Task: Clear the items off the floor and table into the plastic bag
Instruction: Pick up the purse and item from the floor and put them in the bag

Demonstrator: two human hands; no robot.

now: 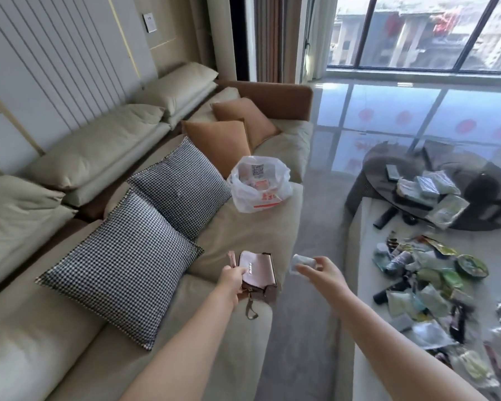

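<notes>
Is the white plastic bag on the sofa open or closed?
Open. The plastic bag stands on the sofa with its mouth spread wide, and pinkish contents show inside.

Both arms outstretched, hands [232,280] [320,269] closed in pinches.

Beige sofa [122,215] with checked cushions [122,270] along a panelled wall [55,62], glossy floor [373,117], daylit windows [417,33].

Both forearms are bare — no sleeves, watch or rings on the left hand [231,280] or right hand [320,273].
</notes>
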